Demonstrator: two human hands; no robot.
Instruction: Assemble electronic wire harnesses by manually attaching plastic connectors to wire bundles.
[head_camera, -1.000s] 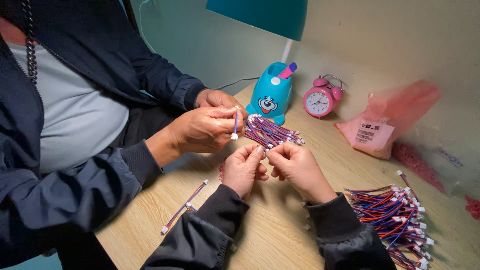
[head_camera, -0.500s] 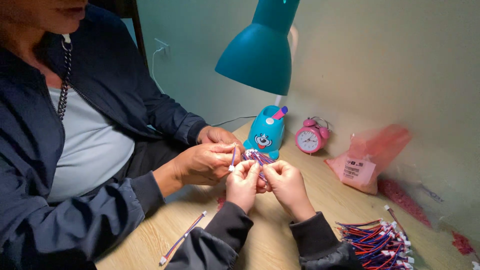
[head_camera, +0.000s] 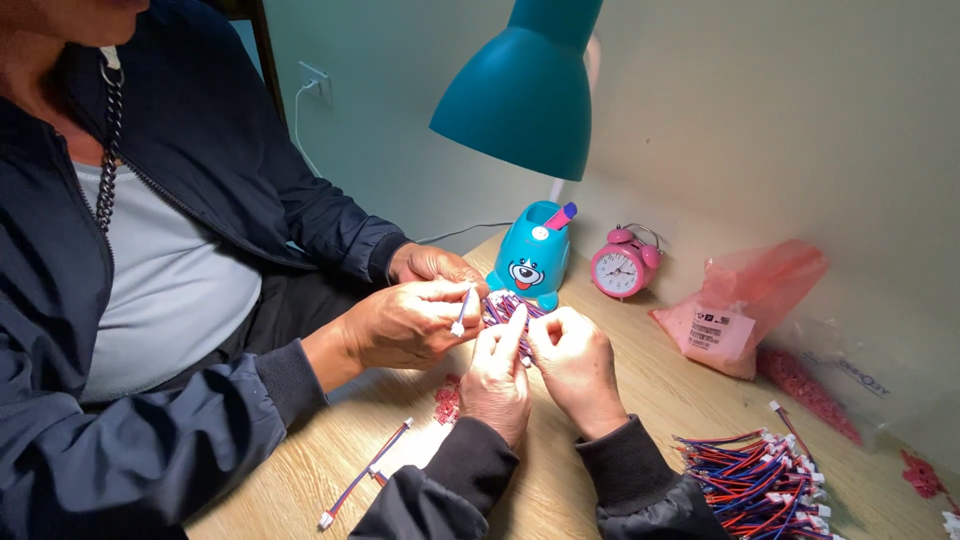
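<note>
Item: wire bundle (head_camera: 503, 308), short red, blue and black leads with white connectors, held above the wooden table (head_camera: 640, 400), just in front of the teal bear-shaped lamp base (head_camera: 532, 256).

Left hand (head_camera: 497, 375): wearer's own, dark sleeve, in front of the lamp base; fingers curled narrow, fingertips pinched on the near end of the wire bundle.

Right hand (head_camera: 577, 365): wearer's own, just right of the left hand and touching it; fingers bent close, gripping the same bundle from the right.

Co-worker's hand (head_camera: 405, 325): left of the lamp base, closed around the far side of the bundle, one white-tipped wire (head_camera: 462, 310) pinched upright between its fingers. Second co-worker's hand (head_camera: 432, 265) behind it, nearer the lamp base; what it holds cannot be told.

Teal lamp shade (head_camera: 525, 90): above the lamp base.

Pink alarm clock (head_camera: 622, 264): just right of the lamp base.

Pink plastic bag (head_camera: 745, 305): further right, beyond the clock.

Loose wire pile (head_camera: 760, 478): well right of the lamp base, at the near table edge.

Single wire pair (head_camera: 365, 472): well left of the lamp base, flat on the table
</note>
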